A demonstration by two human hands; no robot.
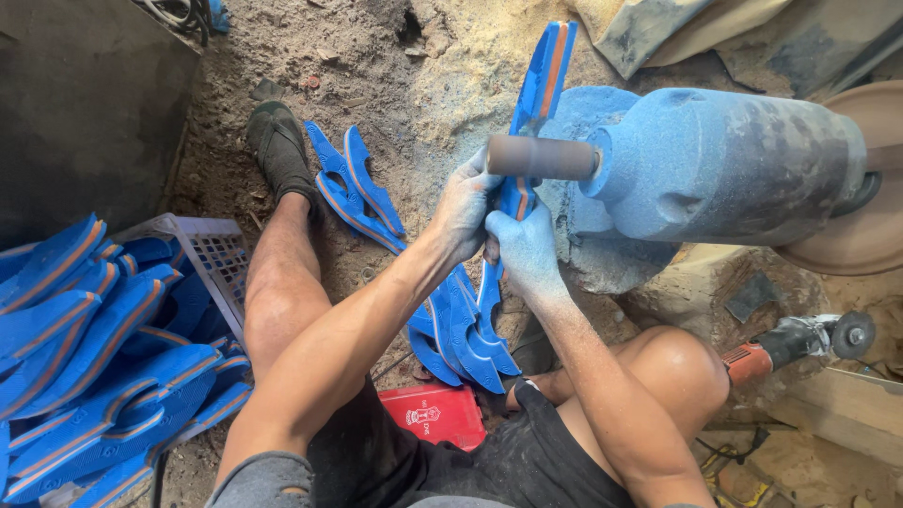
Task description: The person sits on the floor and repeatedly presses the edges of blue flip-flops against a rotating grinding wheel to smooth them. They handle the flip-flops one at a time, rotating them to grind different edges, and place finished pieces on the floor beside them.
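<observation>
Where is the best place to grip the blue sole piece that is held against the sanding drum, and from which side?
Probably at its lower part, below the sanding drum, where the left hand and right hand hold the blue sole piece now. It stands nearly upright with its upper end beyond the drum, so coming from below, one hand on each edge, keeps fingers away from the drum.

Dusty dirt-floor sandal workshop: sanding drum point(541, 158), angle grinder point(800, 343), crate point(221, 259) of blue soles point(85, 348).
</observation>
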